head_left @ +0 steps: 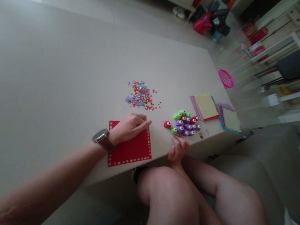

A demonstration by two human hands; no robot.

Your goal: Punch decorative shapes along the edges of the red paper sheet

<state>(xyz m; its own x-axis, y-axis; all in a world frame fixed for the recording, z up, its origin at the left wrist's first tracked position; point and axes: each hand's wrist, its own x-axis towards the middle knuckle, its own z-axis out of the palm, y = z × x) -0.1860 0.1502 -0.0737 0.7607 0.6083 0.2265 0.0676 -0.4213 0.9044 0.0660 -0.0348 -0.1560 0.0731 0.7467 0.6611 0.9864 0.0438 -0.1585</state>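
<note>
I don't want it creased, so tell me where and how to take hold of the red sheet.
Probably best to pinch the red sheet at its near right corner, coming from the table's near edge: it lies flat, that corner sits close to that edge, and the left hand hides part of its far side.

Red card (133,146), confetti (142,96) on table (58,74)
</note>
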